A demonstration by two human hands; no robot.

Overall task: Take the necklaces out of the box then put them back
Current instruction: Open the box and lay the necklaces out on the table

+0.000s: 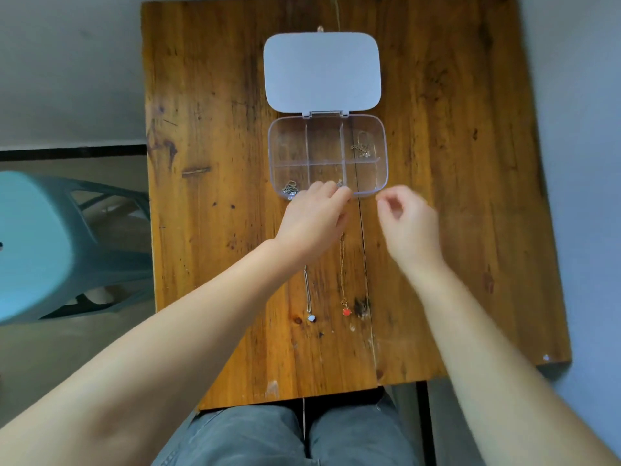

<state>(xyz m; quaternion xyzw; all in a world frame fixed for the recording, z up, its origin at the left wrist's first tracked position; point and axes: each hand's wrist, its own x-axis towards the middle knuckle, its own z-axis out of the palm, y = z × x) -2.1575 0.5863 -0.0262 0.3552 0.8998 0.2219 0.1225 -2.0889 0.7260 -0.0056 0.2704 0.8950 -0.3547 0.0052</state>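
A clear plastic box (pixel 328 155) with six compartments sits open on the wooden surface (pixel 215 230), its pale lid (pixel 322 72) folded flat behind it on the far side. A silver chain (pixel 290 190) lies bunched in the near-left compartment, and a gold chain (pixel 362 148) lies in the far-right one. The left hand (pixel 312 223) reaches over the box's near edge at the near-middle compartment, its fingers drawn together in a pinching grip around a small silvery piece (pixel 339 183); how firmly that piece is held cannot be told. The right hand (pixel 408 223) hovers just beside the box's near-right corner, fingers loosely curled, thumb and forefinger close together with nothing visible between them. Two necklaces lie stretched out on the surface nearer the person: one with a white pendant (pixel 311 318) and one, just to its right, with a red pendant (pixel 346 311), their upper ends hidden beneath the left hand. A teal plastic stool (pixel 40 243) stands on the floor to the left.
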